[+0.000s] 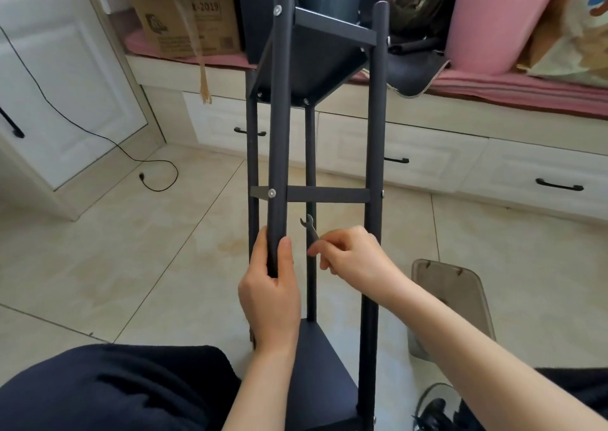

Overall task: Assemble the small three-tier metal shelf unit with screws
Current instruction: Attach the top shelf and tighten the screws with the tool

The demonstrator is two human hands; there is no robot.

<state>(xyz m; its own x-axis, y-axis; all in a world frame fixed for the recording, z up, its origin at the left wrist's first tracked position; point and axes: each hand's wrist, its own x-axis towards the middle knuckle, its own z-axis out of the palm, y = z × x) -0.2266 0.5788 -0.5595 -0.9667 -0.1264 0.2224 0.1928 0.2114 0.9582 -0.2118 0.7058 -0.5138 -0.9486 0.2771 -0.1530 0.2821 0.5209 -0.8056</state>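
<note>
Metal shelf unit | left hand grips post | right hand pinches wrench

Your left hand: reaches forward, palm inward, thumb up along one side and fingers curled round the other, gripping a dark upright post. Forearm bare, rising from the lower centre. Your right hand: knuckles up, fingers curled, pinching a small wrench by its handle. Forearm bare, entering diagonally from the lower right. Both hands near each other, not touching.
</note>
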